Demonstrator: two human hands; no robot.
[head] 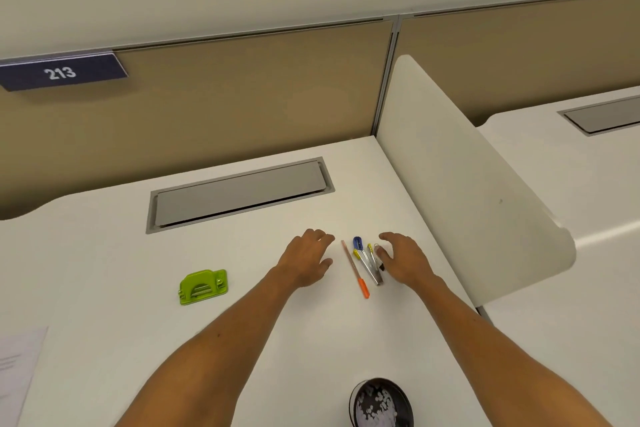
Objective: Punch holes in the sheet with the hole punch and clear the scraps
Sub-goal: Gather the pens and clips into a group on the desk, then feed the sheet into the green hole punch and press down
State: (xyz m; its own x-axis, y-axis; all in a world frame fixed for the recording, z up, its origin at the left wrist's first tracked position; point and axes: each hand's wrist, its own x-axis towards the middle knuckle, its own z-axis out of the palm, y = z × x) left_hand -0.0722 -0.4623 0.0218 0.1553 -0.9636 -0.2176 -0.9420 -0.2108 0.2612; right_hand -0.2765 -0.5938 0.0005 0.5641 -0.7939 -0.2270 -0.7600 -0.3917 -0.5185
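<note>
Here, two spread, empty hands, left hand [306, 258], right hand [403, 258], one green hole punch [203, 286], one sheet [19, 367].

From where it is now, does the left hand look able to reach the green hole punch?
Probably yes. The left hand lies open on the desk, and only bare surface separates it from the green hole punch to its left.

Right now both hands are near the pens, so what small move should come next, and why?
Probably move the left hand back toward the green hole punch. Both hands are open and hold nothing; the right hand is beside the pens. The sheet lies at the desk's left edge, and the dark bowl already holds white scraps.
</note>
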